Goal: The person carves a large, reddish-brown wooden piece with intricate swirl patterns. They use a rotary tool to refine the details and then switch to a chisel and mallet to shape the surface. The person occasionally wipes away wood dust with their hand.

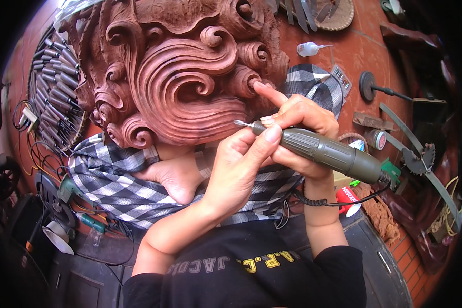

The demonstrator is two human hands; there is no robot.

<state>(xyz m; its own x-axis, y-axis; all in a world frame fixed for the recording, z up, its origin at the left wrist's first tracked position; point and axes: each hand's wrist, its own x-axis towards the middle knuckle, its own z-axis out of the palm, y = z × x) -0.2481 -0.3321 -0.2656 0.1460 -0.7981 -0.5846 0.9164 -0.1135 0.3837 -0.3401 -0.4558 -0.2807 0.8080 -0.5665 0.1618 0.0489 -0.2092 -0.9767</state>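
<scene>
A carved reddish-brown wood piece (185,97) with deep swirls and curls fills the upper middle, above my crossed legs. In front of its lower right edge I hold a dark green rotary carving tool (328,154), its metal burr (241,123) pointing left. My right hand (308,120) wraps around the tool's body near its front, with the index finger stretched toward a curl of the carving. My left hand (241,164) pinches the tool's nose just behind the burr, thumb on top. Its other fingertips are partly hidden. The burr appears apart from the wood, though depth is hard to judge.
Many wood-handled chisels (56,87) lie in a basket at left, with tangled cables below. A small white bottle (310,49) lies at upper right, near a woven tray (339,13) with blades. A red cup (348,199) stands at right, beside the tool's cord (326,204).
</scene>
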